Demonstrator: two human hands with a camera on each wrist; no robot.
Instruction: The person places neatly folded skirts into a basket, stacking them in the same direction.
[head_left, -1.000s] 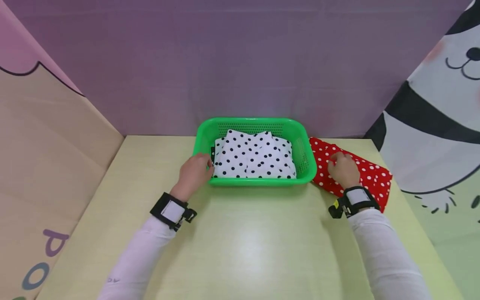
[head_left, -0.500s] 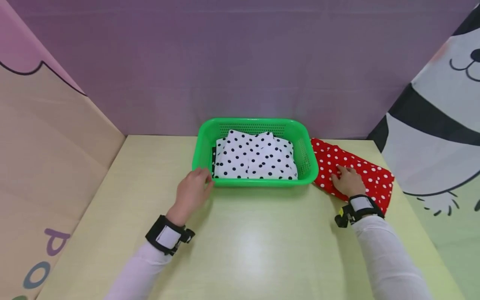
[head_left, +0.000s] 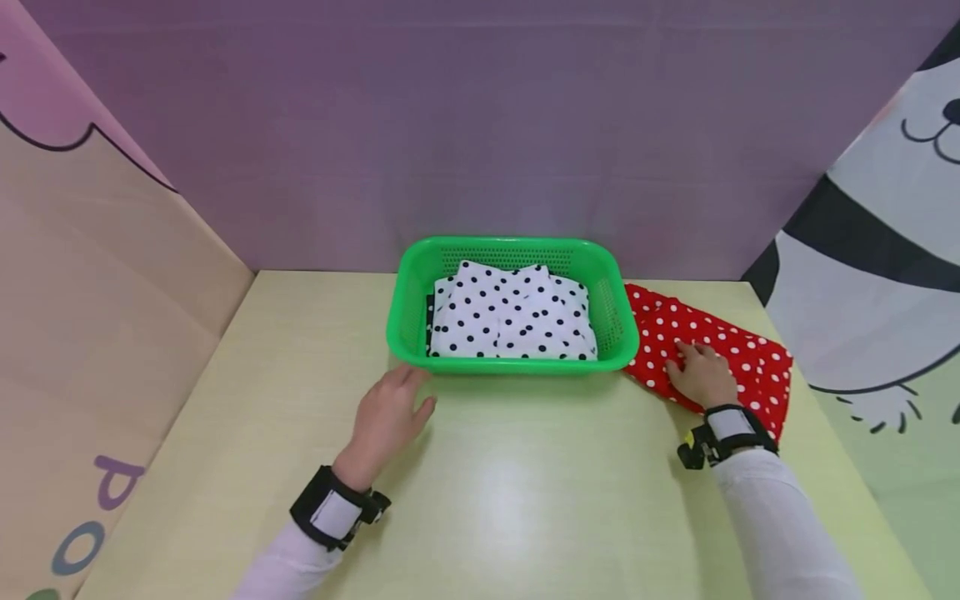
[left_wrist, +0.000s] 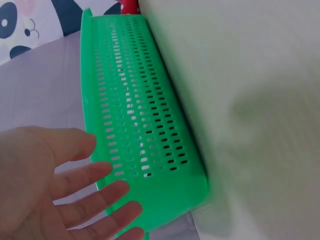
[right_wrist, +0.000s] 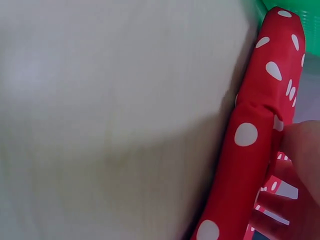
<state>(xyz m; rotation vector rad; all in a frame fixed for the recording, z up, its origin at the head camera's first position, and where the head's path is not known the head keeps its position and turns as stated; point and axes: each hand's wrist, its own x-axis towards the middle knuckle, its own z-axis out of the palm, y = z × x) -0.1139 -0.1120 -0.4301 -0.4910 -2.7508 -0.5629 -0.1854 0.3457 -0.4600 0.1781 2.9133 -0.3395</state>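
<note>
Holding white dotted cloth [head_left: 513, 312], the green basket [head_left: 517, 365] stands on a table [head_left: 517, 483] before a purple backdrop [head_left: 487, 125]. Your spread left hand [head_left: 388, 417] is beside it; your loose-fingered right hand [head_left: 703, 377] rests on adjacent red cloth [head_left: 738, 346].

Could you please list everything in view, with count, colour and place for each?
green basket: one, green, far middle of the table
white cloth: at least one, white with black dots, in the basket
dark strip: one, black with pale dots, basket's left inside; mostly hidden
red cloth: one, red with white dots, right of the basket
table: one, pale yellow-green, underneath
backdrop: one, purple, behind
printed panels: two, multicoloured, left and right
wrist straps: two, black with pale patches, both wrists
sleeves: two, white, both arms
left grip: one, bare, basket's near left corner
right grip: one, bare, on the red cloth
</note>
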